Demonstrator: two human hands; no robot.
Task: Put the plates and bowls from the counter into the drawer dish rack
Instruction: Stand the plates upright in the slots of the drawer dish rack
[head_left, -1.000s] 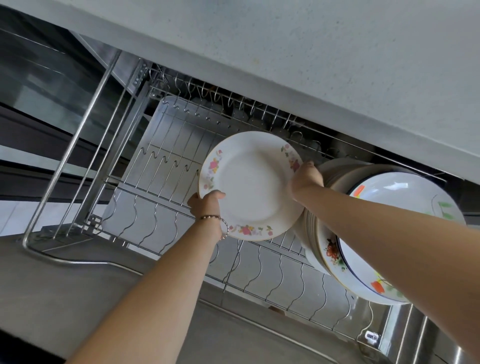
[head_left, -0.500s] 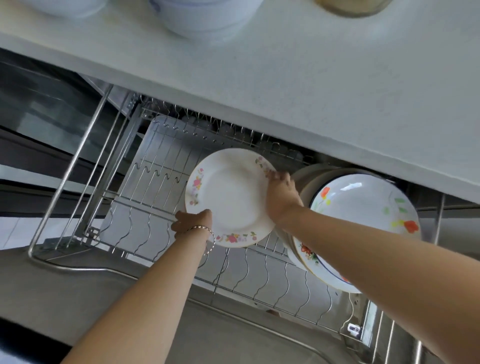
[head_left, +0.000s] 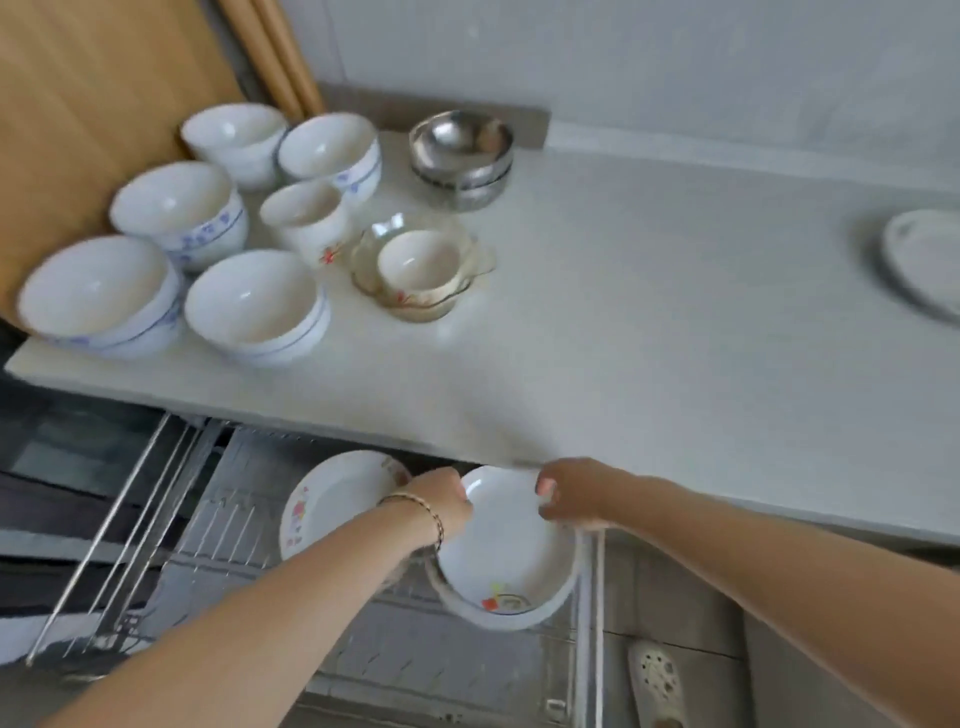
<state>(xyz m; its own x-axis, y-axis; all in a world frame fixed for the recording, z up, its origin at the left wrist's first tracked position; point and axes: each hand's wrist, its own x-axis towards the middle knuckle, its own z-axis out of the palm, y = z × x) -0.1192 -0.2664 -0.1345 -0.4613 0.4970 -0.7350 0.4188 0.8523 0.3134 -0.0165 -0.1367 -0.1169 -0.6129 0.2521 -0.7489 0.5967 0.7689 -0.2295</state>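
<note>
Plates stand on edge in the drawer rack (head_left: 218, 525) below the counter (head_left: 649, 332), nearest of all. At the right end a stack of plates (head_left: 506, 561) leans in the wires, and just left of it stands a floral plate (head_left: 332, 499), its right part hidden behind the left wrist. The left hand (head_left: 441, 501) lies between those two, at the left rim of the front plate in the stack; its fingers are out of sight behind that rim, so I cannot tell whether they grip. The right hand (head_left: 571, 493) is at the top right rim of the same plate, fingers curled toward the rim, though blur keeps me from saying whether they pinch it or only touch. The left part of the rack shows bare wire slots.

Farther off, on the counter, much is left. At the far left sits a group of white bowls (head_left: 249, 306), some with blue patterns, along with a small cup (head_left: 306, 215) and another cup resting in a glass dish (head_left: 421, 270). Beyond these are stacked steel bowls (head_left: 460, 156). At the far right edge one more plate (head_left: 924, 260) lies flat.

By my judgement the plates are nearly finished, with one left, and the bowls have not been started.
</note>
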